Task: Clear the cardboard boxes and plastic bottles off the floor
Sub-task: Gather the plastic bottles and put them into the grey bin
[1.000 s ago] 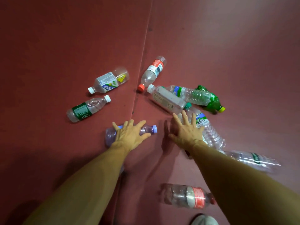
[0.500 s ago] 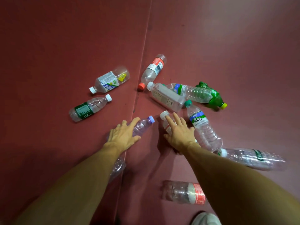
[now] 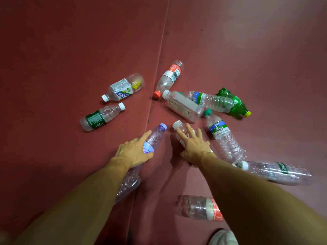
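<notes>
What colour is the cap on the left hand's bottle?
Lilac cap on the tinted bottle; head view.

floor (image 3: 70, 50): dark red, smooth, matte | seam (image 3: 160, 55): thin straight line from 12 o'clock down to 6 o'clock, a little slanted | light: pale soft glare (image 3: 265, 23) at 1 o'clock

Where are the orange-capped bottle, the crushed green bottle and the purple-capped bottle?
orange-capped bottle (image 3: 172, 72): head view, on its label.
crushed green bottle (image 3: 238, 109): head view, on its body.
purple-capped bottle (image 3: 157, 134): head view, on its shoulder.
</notes>
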Tool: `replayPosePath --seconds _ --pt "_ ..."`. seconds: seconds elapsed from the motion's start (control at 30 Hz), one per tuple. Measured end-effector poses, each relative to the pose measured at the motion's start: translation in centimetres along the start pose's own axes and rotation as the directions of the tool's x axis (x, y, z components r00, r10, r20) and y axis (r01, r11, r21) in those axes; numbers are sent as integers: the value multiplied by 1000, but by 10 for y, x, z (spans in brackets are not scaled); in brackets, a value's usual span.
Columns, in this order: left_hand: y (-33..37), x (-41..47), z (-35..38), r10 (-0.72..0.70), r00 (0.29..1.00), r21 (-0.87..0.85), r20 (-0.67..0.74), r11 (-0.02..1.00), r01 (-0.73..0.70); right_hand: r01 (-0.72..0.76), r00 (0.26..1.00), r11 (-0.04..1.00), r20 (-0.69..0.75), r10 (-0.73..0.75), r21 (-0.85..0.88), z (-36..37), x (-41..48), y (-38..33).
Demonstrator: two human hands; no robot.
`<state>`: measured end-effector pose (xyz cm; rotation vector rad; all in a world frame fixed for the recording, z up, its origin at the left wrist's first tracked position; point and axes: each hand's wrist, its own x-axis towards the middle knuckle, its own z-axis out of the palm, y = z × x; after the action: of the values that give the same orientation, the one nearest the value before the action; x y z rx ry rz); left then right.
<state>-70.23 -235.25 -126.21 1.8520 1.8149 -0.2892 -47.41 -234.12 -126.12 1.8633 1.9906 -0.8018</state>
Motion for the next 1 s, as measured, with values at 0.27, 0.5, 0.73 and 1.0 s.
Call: replayPosePath --seconds 0.27,0.5,0.73,1.0 --pt "5 2 -5 50 998 14 24 999 -51 -34 999 999 13 35 -40 9 -7 16" --pt "11 -4 4 24 998 28 55 999 -26 -29 999 997 -17 28 -66 12 -14 20" --pt "17 -7 -5 -64 998 -74 -26 995 62 32 997 998 -76 -29 47 -17 -19 16" --pt "68 -99 -168 -31 998 -79 -59 997 26 15 999 996 -38 -12 88 -149 -132 -23"
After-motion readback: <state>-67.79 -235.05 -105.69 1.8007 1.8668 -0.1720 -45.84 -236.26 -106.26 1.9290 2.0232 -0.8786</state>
